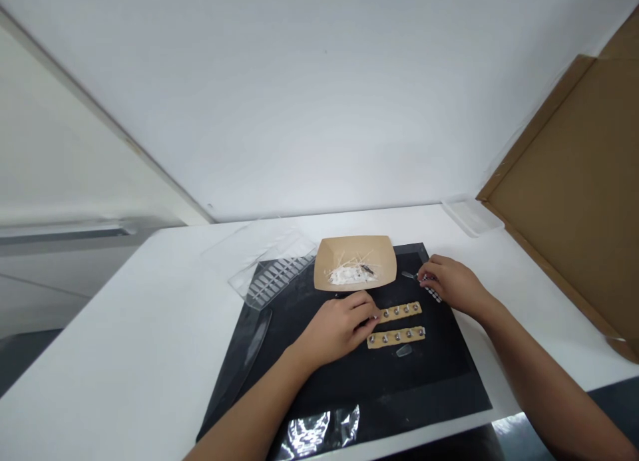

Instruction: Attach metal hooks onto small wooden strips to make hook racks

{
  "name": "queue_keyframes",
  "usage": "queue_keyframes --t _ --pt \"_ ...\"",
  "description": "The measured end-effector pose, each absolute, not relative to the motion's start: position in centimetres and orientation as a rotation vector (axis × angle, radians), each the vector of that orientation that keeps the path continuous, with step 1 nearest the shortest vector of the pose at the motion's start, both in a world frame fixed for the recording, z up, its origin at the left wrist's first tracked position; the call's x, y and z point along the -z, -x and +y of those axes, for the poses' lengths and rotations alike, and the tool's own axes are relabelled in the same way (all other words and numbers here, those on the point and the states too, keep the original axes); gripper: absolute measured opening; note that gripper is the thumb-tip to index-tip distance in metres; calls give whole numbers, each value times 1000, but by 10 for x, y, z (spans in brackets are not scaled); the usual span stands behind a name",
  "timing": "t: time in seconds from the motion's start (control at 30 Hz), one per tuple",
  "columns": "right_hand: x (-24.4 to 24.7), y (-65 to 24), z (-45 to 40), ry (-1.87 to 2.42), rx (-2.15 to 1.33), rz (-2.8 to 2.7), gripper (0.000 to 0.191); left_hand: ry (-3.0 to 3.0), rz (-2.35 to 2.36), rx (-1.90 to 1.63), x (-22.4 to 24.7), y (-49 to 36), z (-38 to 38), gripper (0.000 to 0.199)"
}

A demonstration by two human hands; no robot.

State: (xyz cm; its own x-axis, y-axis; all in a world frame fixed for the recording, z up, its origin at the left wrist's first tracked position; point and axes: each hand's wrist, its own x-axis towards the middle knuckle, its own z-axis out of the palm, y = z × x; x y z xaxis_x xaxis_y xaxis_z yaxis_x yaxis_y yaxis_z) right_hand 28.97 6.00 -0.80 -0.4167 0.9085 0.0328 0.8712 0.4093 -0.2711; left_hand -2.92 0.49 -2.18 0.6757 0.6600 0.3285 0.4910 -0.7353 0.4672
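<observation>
My left hand (342,328) has its thumb and fingers pinched together over the left end of a cardboard strip (403,310) with several round metal studs. Whether a small piece sits between those fingertips is hidden. Just below lies a second cardboard strip (389,339) with similar studs, and a clear false nail tip (404,350) rests under it on the black mat. At the mat's right edge, my right hand (452,285) is closed, fingertips gripping a small sheet of white tabs (433,292). Another clear nail tip (408,275) shows just left of these fingertips.
A brown paper tray (322,265) holding white scraps and thin sticks stands behind the strips. Clear nail tips fill a plastic case (274,281) at the left. The black mat (319,394) lies on a white table. A clear lid (473,216) and cardboard panel (574,181) are at right.
</observation>
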Motion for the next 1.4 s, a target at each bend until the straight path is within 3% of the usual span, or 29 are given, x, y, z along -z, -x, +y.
queue_keyframes --t 0.43,0.9,1.4 --pt "1 -283 59 1606 -104 -2577 12 -2556 912 -690 20 29 4 15" --pt "2 -283 60 1696 -210 -2468 14 -2592 929 -655 19 28 4 16" --pt "6 -277 60 1588 112 -2675 15 -2599 929 -635 19 29 4 17"
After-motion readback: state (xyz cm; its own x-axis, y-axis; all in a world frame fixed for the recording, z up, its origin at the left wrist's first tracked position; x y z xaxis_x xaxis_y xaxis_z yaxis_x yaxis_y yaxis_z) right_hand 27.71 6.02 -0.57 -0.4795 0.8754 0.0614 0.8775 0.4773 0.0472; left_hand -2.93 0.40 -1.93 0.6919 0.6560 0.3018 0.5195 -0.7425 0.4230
